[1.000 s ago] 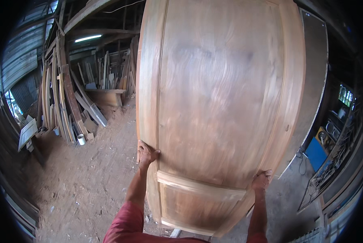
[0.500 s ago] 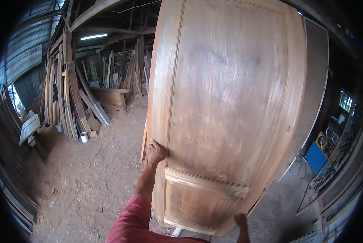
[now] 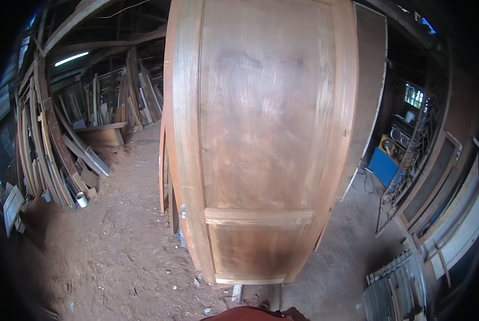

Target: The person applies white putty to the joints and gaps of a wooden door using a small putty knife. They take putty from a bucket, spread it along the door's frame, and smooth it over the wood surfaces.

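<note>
A tall panelled wooden door (image 3: 266, 134) stands upright right in front of me, its top cut off by the picture's edge. It has a large upper panel, a cross rail (image 3: 258, 216) and a smaller lower panel (image 3: 255, 249). A small slot shows in its right stile. Neither of my hands can be seen; only my red shirt (image 3: 244, 314) appears at the bottom edge, just short of the door's foot. Beneath the door a pale wooden piece (image 3: 237, 292) sticks out on the ground.
Long boards (image 3: 41, 144) lean at the left, with a white cup (image 3: 81, 199) at their foot. Behind the door stands a grey-brown sheet (image 3: 369, 91). Rightward are a blue panel (image 3: 384, 167), leaning frames and a corrugated stack (image 3: 394, 286). Debris dots the dirt floor (image 3: 127, 251).
My left hand has left the door's left edge and gone out of view, and my right hand has left its lower right side. The view has shifted right, so the door appears farther left.
</note>
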Motion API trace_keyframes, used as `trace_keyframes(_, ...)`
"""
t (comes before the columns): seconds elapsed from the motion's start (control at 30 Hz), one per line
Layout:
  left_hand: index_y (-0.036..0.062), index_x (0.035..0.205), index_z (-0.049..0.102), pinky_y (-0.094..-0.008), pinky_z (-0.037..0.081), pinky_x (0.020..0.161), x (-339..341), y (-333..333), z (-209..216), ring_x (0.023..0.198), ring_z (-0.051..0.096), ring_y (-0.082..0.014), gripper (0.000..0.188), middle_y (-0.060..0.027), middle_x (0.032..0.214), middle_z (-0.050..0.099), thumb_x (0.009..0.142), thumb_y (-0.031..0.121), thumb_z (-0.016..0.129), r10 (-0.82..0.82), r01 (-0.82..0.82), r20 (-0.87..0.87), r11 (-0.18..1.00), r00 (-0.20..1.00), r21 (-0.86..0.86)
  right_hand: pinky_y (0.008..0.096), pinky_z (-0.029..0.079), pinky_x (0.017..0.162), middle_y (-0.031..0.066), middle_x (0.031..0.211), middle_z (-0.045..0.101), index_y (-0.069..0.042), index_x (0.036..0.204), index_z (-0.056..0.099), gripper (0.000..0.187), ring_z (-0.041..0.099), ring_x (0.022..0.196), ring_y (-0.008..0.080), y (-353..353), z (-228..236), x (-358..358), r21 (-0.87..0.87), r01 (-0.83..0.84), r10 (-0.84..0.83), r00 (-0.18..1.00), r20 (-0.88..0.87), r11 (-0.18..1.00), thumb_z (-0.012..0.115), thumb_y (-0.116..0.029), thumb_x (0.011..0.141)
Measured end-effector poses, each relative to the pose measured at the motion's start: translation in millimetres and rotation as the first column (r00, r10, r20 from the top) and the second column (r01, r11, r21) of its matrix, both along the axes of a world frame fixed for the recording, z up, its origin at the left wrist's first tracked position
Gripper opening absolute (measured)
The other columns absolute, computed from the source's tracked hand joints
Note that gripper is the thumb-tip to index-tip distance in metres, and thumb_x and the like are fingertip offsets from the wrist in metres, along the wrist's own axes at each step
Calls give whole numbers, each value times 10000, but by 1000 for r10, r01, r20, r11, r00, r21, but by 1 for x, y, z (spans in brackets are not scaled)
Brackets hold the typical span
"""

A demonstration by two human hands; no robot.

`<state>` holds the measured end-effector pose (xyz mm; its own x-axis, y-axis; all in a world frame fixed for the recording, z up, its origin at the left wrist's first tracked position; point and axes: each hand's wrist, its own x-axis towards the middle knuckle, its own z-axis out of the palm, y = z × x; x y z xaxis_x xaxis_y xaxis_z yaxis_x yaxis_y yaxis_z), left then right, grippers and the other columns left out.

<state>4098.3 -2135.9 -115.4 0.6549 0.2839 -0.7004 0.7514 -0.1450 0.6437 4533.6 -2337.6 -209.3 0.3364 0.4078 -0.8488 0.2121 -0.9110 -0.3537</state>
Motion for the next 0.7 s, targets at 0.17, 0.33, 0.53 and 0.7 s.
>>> trace_keyframes(0.17, 43, 1016, 703, -406, 498, 856, -66, -33, -9, 957, 643, -244, 512, -140, 975, 700, 842, 523, 675, 156, -156, 88, 988, 984, -5, 390, 474, 584, 38, 903, 678, -113, 1033, 659, 277, 657, 710, 201, 10, -15, -17, 22, 57, -57, 998, -17, 998, 555, -345, 923)
trace_keyframes(0.33, 71, 771, 712, -382, 502, 645, -117, 3, -23, 670, 620, -204, 462, -77, 707, 678, 796, 532, 692, 506, -502, -93, 862, 857, 69, 413, 498, 535, 66, 867, 691, -73, 988, 671, 247, 672, 693, 199, 28, -10, -47, 137, -113, 123, 990, -69, 984, 609, -290, 888)
trace_keyframes(0.53, 87, 665, 629, -388, 430, 515, -110, -34, -5, 529, 535, -195, 300, -69, 576, 555, 841, 325, 585, 718, -715, -11, 693, 696, 94, 400, 556, 685, 152, 877, 708, -68, 1016, 671, 295, 700, 760, 307, 0, -2, -82, 192, -964, 769, 261, 583, 182, 627, -306, 848)
trace_keyframes(0.7, 50, 827, 681, -354, 469, 502, -68, -108, -7, 542, 561, -184, 282, -88, 678, 627, 855, 331, 672, 610, -608, 34, 792, 792, -49, 422, 540, 692, 97, 916, 697, -115, 971, 675, 350, 665, 860, 328, -44, -30, -50, 10, -906, 874, 412, 259, 424, 763, -248, 659)
